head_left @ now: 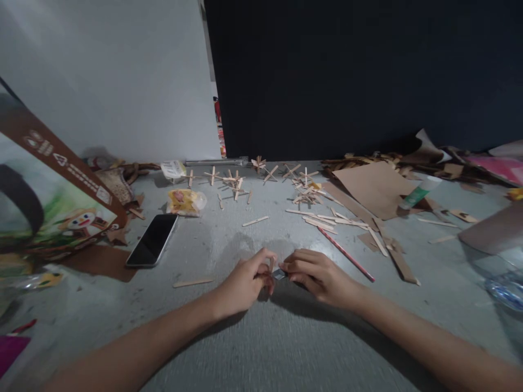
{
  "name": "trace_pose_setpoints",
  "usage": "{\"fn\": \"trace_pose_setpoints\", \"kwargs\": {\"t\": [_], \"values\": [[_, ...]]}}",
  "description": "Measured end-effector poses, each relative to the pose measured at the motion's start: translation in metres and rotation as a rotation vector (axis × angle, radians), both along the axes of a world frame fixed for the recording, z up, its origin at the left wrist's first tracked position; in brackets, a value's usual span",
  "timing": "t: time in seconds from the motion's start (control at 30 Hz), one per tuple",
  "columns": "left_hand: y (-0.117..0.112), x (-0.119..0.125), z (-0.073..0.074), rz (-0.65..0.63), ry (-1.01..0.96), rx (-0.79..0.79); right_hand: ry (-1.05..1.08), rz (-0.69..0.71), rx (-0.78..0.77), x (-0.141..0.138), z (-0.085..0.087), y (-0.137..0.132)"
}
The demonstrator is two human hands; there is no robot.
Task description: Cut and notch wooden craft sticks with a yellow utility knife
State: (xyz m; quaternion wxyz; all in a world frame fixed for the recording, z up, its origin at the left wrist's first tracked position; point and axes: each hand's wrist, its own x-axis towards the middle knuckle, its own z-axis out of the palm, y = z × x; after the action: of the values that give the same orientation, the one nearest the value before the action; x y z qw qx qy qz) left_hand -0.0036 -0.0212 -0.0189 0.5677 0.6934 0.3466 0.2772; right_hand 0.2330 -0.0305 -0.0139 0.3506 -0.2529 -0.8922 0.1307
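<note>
My left hand [246, 283] and my right hand [316, 275] meet low on the grey floor [265, 348], fingertips pinched together. Between them sits a small greyish object [279, 274] and a short wooden stick end [271, 264]; which hand grips which I cannot make out. A red pencil [346, 254] lies just right of my right hand. One loose wooden stick [193, 282] lies left of my left hand, another [255, 221] further back. Many sticks, some glued into crosses [235, 182], are scattered at the back.
A black phone [152, 239] lies at left beside a printed brown carton [49, 190]. A yellow snack packet [186, 201] sits behind it. Cardboard sheets [373, 188], a green-and-white glue tube [420, 193] and scraps fill the right; a dark wall stands behind.
</note>
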Motion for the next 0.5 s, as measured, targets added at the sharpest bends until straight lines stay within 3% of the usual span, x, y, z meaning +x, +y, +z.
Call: {"fn": "trace_pose_setpoints", "kwargs": {"t": [0.5], "values": [[-0.0005,-0.0001,0.0037,-0.016,0.015,-0.009,-0.004,-0.009,-0.004,0.0011,-0.0003,-0.0006]]}}
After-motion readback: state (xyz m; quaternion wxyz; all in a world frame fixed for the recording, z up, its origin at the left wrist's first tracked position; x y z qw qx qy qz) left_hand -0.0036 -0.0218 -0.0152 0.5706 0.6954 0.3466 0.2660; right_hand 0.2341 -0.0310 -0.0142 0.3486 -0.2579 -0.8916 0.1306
